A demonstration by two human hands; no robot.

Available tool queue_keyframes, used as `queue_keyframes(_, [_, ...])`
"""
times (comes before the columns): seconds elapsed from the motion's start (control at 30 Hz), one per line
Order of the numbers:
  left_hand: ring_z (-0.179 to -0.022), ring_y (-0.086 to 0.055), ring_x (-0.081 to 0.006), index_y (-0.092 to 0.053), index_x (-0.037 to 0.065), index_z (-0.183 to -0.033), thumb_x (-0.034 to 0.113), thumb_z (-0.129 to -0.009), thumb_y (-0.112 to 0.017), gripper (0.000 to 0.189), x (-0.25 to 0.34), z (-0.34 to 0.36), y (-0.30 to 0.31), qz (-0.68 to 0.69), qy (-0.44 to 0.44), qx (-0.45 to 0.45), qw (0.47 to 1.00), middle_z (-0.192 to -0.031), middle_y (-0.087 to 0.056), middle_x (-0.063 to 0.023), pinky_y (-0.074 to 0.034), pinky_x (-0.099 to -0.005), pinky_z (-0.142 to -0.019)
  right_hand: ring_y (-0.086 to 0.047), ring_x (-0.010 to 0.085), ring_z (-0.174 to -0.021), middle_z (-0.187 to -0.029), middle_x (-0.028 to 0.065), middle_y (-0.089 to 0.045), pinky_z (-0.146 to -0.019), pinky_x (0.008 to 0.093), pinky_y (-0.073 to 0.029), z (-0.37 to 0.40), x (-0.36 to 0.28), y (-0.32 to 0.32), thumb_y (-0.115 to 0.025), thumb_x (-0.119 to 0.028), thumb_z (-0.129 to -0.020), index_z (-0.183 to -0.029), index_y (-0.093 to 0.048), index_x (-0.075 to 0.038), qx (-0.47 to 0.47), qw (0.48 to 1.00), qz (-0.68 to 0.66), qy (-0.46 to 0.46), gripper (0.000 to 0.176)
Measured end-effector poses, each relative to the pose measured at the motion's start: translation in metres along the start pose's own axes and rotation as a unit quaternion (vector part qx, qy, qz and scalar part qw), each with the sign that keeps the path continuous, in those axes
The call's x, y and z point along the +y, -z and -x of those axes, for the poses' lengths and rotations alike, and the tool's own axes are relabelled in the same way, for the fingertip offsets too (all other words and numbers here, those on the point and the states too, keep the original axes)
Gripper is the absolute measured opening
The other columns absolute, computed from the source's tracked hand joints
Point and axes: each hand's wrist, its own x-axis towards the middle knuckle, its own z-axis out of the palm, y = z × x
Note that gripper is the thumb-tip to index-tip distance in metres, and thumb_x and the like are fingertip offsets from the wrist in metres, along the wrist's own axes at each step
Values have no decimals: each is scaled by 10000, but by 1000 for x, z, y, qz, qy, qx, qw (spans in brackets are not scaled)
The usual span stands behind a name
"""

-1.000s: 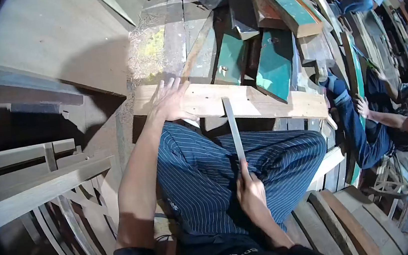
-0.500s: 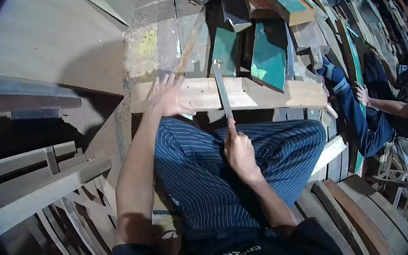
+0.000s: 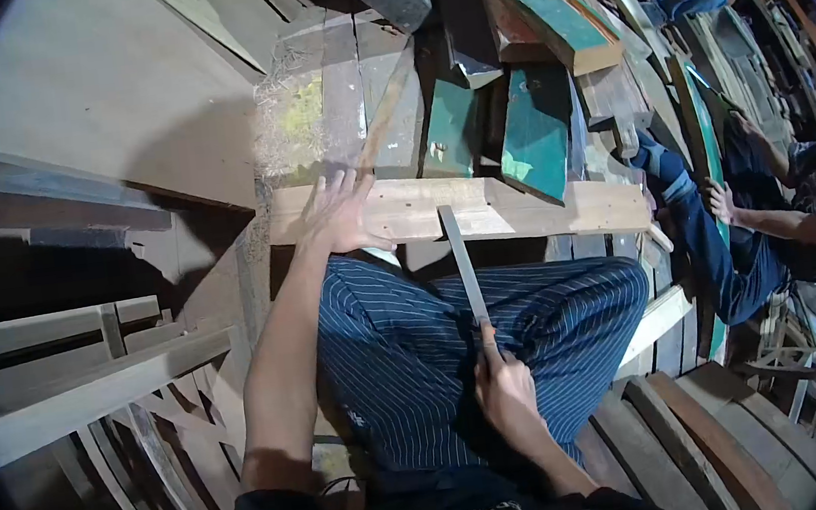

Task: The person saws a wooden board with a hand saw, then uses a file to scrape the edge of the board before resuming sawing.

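Note:
A pale wooden board (image 3: 544, 207) lies crosswise in front of my knees. My left hand (image 3: 335, 215) rests on its left part with the fingers spread. In my right hand (image 3: 505, 383) is the handle of a long, flat metal tool (image 3: 467, 273), held over my lap. The tool's far tip lies over the board's near half, around its middle. Whether it is a file or a blade I cannot tell. Green-painted wood pieces (image 3: 537, 129) lie just beyond the board.
A large wooden panel (image 3: 107, 88) stands at the upper left, with stacked frames (image 3: 111, 385) below it. Curved planks (image 3: 716, 441) lie at the lower right. On the right, a co-worker's hand (image 3: 721, 202) touches a long green-edged board.
My right hand has drawn back towards my body with the tool, whose tip has moved from beyond the board onto it. My left hand stays on the board.

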Motion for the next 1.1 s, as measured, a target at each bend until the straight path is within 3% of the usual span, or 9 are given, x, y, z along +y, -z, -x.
queue_keyframes(0.13, [-1511,-251,-445,-308,45,-1571,753,-541,-828,1354,6,1,9,-4,8,2,1000,-1596,-301,-292,-135,-591,-1247,-624,462,-574,-711,271,-644,-565,551,-529,-93,6,-11,-606,-64,-935,-1567,-284,20,174,977,31,118,714])
queue_keyframes(0.3, [-1542,-202,-419,-286,73,-1599,796,-510,-810,1409,4,1,5,7,22,-27,999,-1643,-236,-281,-90,-573,-1265,-673,472,-644,-688,276,-647,-585,573,-537,-23,-1,5,-612,-63,-917,-1579,-255,20,28,999,18,-19,756])
queue_keyframes(0.4, [-1545,-194,-419,-270,80,-1608,793,-505,-813,1421,4,2,4,14,17,-39,999,-1647,-224,-282,-88,-572,-1266,-660,446,-619,-687,278,-629,-565,559,-527,-43,-12,8,-626,-41,-910,-1545,-318,51,50,998,46,-1,712])
queue_keyframes(0.47, [-1547,-191,-418,-275,79,-1606,781,-504,-821,1416,4,-1,6,6,21,-37,999,-1648,-223,-278,-89,-570,-1266,-617,443,-650,-695,242,-583,-565,547,-508,-100,6,-6,-631,-52,-924,-1472,-400,85,194,970,28,146,611])
queue_keyframes(0.67, [-1488,-287,-454,-343,50,-1547,730,-535,-845,1319,-3,-1,2,16,-6,25,1000,-1557,-351,-278,-176,-614,-1228,-661,486,-635,-742,313,-646,-572,571,-547,-15,-7,7,-589,-49,-926,-1575,-238,45,32,999,-14,9,743])
queue_keyframes(0.87, [-1529,-224,-438,-325,53,-1576,715,-512,-858,1362,3,3,2,41,15,3,999,-1619,-267,-297,-96,-587,-1260,-648,455,-644,-708,264,-639,-571,538,-530,-102,-3,-14,-603,-49,-925,-1529,-286,63,194,967,110,121,691])
queue_keyframes(0.9, [-1531,-217,-439,-324,55,-1578,715,-509,-859,1366,3,4,-1,51,7,-2,999,-1622,-258,-300,-88,-587,-1261,-645,454,-620,-684,262,-631,-557,548,-526,-82,-10,-5,-609,-55,-921,-1524,-314,58,174,975,46,131,680])
queue_keyframes(0.93, [-1533,-211,-439,-323,57,-1580,716,-505,-860,1370,0,2,1,59,3,3,998,-1625,-249,-303,-80,-587,-1262,-629,457,-579,-683,273,-623,-538,563,-514,-59,-19,3,-611,-60,-920,-1519,-345,48,69,996,51,-7,665])
queue_keyframes(1.1, [-1545,-173,-431,-278,62,-1597,739,-543,-833,1370,-1,1,-5,35,13,-1,999,-1643,-222,-284,-89,-586,-1257,-662,481,-635,-683,297,-627,-563,569,-531,-58,-4,11,-597,-65,-935,-1520,-360,37,114,988,52,86,638])
